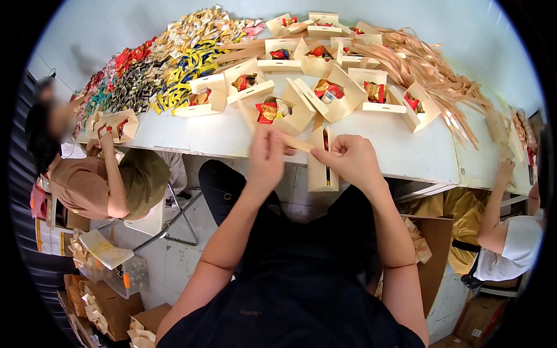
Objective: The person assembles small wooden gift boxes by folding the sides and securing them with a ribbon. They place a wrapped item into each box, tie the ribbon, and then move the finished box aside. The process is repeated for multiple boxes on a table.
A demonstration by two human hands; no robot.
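Well to the left of the narrow cream box [323, 174], a seated co-worker [87, 182] handles an open box [131, 129] at the white table [212, 136]. Nearer, but beyond the narrow box and still to its left, colourful wrapped packets [142, 75] lie heaped.

Just left of the narrow box's upper end is the person's left hand [268, 153], raised at the end of a bent forearm that slants up and inward. Its fingers are bent toward a tan strip [299, 142], but motion blur hides their tips, so I cannot tell whether they are clamped on it. The strip crosses just above the narrow box, which lies lengthwise in front of the person at the table's near edge; what supports it cannot be told.

Just right of the narrow box, the right hand [351, 159] is turned inward from a forearm leaning left, thumb and forefinger seemingly pinched on the strip's right end, the other fingers curled. For a neat result, I would steady that pinch, keep the strip flat and untwisted, and pull with the left evenly, without pressing the narrow box's thin walls inward.

Farther right, beyond the narrow box, loose tan strips [400, 61] fan out; well to its right sits another co-worker [513, 246].
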